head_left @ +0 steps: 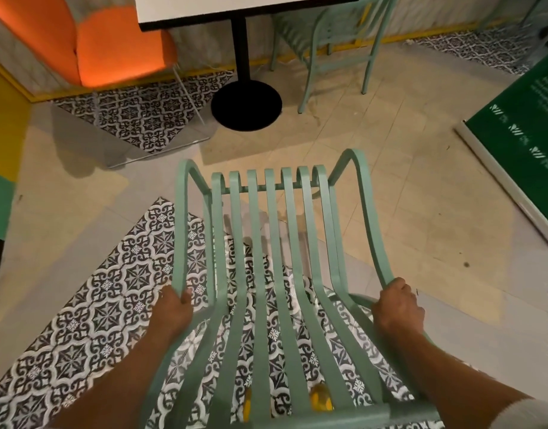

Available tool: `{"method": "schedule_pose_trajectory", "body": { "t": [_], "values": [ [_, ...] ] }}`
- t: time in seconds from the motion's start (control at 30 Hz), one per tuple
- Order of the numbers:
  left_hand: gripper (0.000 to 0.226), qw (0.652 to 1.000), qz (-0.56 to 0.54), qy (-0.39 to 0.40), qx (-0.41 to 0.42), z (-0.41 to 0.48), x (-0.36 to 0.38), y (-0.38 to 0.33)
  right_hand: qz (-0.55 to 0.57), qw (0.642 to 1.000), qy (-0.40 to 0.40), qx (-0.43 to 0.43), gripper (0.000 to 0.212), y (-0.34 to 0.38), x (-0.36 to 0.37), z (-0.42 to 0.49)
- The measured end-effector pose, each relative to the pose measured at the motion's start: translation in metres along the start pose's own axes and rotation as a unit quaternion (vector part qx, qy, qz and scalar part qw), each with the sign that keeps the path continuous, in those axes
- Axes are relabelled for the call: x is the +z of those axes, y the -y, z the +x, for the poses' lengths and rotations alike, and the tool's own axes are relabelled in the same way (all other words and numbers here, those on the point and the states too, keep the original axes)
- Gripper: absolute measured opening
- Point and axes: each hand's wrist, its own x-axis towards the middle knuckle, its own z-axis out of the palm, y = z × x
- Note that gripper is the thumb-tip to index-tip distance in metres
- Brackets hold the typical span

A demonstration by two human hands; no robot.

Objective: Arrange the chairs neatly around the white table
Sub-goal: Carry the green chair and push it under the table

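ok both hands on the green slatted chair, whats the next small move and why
Probably push the held chair straight forward toward the white table: both hands, left and right, grip its arms, and open floor separates it from the table's black base.

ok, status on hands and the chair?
Left hand and right hand shut on mint-green slatted metal chair. White table ahead. Black round pedestal base in path.

Green banner (526, 125) at right showing faint white lettering, blurring beyond reading, no other text appearing
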Motion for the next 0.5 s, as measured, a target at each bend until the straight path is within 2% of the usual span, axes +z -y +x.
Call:
{"method": "schedule_pose_trajectory", "body": {
  "t": [0.37, 0.5],
  "values": [
    [0.052, 0.997, 0.073, 0.011, 0.002, 0.007, -0.009, 0.003, -0.047, 0.995, 0.076, 0.034, 0.049, 0.015, -0.015, -0.004],
    [0.048, 0.996, 0.091, 0.021, 0.006, 0.011, -0.006, 0.003, -0.068, 0.993, 0.087, 0.044, 0.049, 0.017, -0.017, -0.003]
  ]
}}
